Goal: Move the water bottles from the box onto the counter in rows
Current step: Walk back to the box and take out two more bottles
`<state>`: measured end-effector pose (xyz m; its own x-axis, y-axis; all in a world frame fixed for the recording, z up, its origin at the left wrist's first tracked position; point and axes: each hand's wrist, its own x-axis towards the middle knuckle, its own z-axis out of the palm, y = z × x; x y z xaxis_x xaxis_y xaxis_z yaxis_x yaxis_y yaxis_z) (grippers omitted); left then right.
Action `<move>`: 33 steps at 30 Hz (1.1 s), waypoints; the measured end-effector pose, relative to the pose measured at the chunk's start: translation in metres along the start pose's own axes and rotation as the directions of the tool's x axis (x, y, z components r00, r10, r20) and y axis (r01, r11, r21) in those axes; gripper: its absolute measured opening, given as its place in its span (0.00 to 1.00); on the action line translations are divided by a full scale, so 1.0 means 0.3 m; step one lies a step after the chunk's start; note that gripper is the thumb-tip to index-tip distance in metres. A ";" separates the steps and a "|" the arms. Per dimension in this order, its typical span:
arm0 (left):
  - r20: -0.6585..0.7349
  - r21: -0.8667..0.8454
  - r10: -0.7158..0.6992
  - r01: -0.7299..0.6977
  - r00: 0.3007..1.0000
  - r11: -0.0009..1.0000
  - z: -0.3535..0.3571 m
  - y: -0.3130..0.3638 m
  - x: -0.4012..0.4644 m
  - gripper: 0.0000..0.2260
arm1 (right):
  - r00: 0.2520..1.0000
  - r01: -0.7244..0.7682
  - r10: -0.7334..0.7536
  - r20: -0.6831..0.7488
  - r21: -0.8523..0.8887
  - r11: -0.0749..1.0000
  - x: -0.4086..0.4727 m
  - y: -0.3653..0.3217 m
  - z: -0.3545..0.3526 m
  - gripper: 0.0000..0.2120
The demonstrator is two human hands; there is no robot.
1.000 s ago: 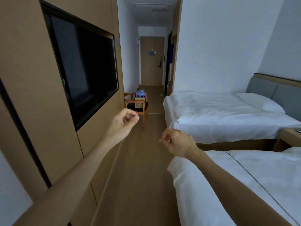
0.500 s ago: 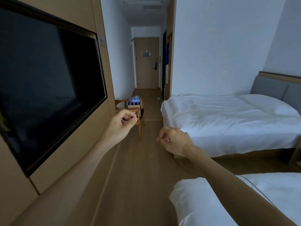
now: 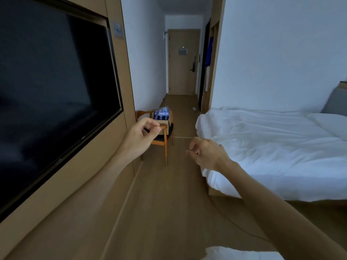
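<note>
Ahead, down a dim hotel-room aisle between a wall-mounted television [image 3: 54,94] and a white bed [image 3: 272,147]: a cardboard box [image 3: 163,121] of water bottles [image 3: 162,112], set on a wooden chair [image 3: 161,136] seat, likely for easy reach. Nearer, left hand [image 3: 139,136] and right hand [image 3: 208,153] raised, both empty, fingers loosely curled, well apart from the box. No counter in view.

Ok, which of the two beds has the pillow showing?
The far bed, against the back wall: its pillow lies at the right end. The near bed shows only a corner of white sheet at the bottom edge.
</note>
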<state>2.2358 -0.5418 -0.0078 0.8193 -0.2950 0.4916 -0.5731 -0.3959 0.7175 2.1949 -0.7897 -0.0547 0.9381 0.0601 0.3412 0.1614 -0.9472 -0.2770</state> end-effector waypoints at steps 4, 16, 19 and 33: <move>-0.019 0.006 -0.007 0.007 1.000 1.000 0.050 -0.196 0.250 0.02 | 1.000 0.014 -0.014 0.008 -0.008 1.000 0.265 0.101 0.102 0.06; 0.006 -0.036 0.008 -0.008 1.000 0.999 0.185 -0.618 1.064 0.03 | 0.997 -0.072 0.072 -0.001 -0.067 0.995 1.061 0.400 0.289 0.09; 0.015 -0.043 -0.005 0.005 1.000 0.999 0.244 -0.712 1.220 0.05 | 0.994 -0.110 0.111 0.005 -0.080 0.991 1.215 0.487 0.333 0.11; 0.034 0.013 -0.035 0.034 0.999 0.999 0.596 -1.084 2.046 0.04 | 0.998 -0.069 0.069 -0.009 -0.008 0.998 2.038 1.028 0.569 0.11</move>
<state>2.9220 -0.7496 -0.0275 0.8378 -0.3103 0.4493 -0.5447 -0.4170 0.7276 2.8706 -0.9914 -0.0849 0.9443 -0.0084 0.3289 0.0935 -0.9516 -0.2929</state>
